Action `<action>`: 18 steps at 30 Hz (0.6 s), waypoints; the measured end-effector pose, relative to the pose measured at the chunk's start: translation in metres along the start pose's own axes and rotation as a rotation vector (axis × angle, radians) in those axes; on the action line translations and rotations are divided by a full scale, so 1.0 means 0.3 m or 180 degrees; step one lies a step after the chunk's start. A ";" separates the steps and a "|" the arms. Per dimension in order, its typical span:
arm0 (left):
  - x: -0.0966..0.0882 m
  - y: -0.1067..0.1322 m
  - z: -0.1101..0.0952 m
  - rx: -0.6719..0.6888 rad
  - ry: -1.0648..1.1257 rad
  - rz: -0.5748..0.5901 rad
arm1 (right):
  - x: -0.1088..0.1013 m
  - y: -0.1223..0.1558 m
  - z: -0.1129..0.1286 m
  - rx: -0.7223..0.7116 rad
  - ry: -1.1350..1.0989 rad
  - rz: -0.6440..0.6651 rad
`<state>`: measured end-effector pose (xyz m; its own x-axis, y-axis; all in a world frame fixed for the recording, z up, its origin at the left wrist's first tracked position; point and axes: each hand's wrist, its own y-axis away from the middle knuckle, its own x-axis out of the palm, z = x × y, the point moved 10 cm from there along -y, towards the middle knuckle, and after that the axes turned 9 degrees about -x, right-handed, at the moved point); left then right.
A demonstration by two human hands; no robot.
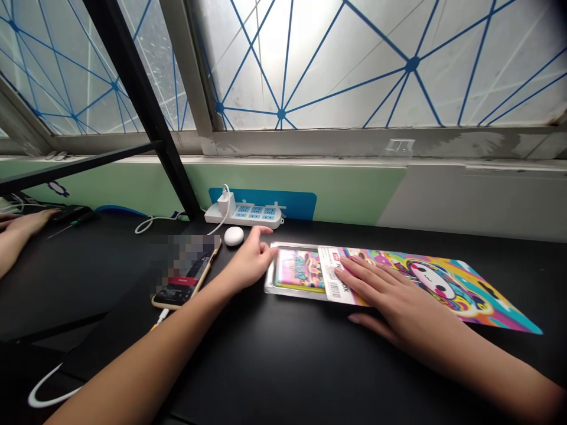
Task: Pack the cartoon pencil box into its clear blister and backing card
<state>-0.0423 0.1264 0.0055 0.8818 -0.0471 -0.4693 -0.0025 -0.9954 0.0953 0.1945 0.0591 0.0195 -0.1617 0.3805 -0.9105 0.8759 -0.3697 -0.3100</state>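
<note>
A clear plastic tray (270, 288) lies flat, its right part under a colourful cardboard sleeve (469, 274) printed with a cartoon figure. In the tray's exposed left part is a pack with a bright, multicoloured picture (299, 270). My left hand (248, 260) is at the tray's far left corner, index finger stretched out and thumb overlapping the edge; its other fingers are mostly hidden. Flat across the sleeve, over its white barcode label (333, 274), rests my right hand (390, 289), fingers extended and thumb apart.
Left of my left hand lies a charging phone (177, 292), its screen partly pixelated. Behind it are a round white case (234, 236) and a power strip (261, 215) against the wall. A black metal post (142, 100) rises at left. Another person's hand (31, 227) is at far left.
</note>
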 end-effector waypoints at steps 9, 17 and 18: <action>-0.149 -0.029 0.004 -0.0038 -0.0927 -0.0555 | -0.015 0.152 -0.107 0.0110 0.0145 0.0120; -0.158 -0.008 -0.044 0.0388 -0.2099 -0.1029 | -0.077 0.153 -0.120 0.0117 0.0073 0.0132; -0.138 0.012 -0.078 0.0665 -0.2151 -0.1108 | -0.078 0.156 -0.120 0.0135 0.0069 0.0126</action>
<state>-0.0679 0.1266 0.0459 0.3705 0.2967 -0.8802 0.0735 -0.9540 -0.2906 0.2556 0.0635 0.0362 -0.1171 0.3829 -0.9164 0.8612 -0.4203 -0.2856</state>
